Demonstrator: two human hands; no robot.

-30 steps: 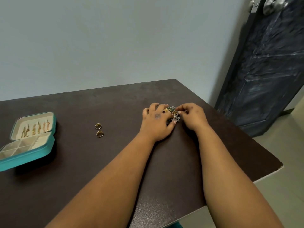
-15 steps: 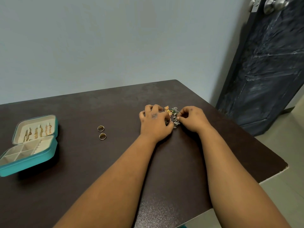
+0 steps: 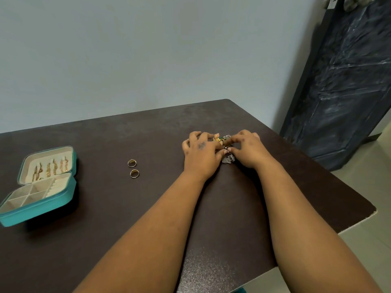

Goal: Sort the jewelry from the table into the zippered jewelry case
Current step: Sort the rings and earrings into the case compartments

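A small heap of gold, green and silver jewelry (image 3: 226, 149) lies on the dark table (image 3: 148, 208) toward its far right. My left hand (image 3: 201, 155) and my right hand (image 3: 248, 150) flank the heap, fingers curled into it and pinching pieces. Most of the heap is hidden between the hands. Two gold rings (image 3: 133, 168) lie side by side left of the hands. The teal zippered jewelry case (image 3: 40, 187) stands open at the left, with gold pieces hung in its lid and pale compartments in its base.
The table's right edge and chipped front corner (image 3: 372, 212) are close to my right arm. A dark door (image 3: 347, 85) stands beyond it, above a tiled floor. A plain wall runs behind the table.
The view has shifted slightly. Both hands stay at the heap, fingers working among the pieces; my right hand's fingers have reached further over the top. Rings and case lie as before.
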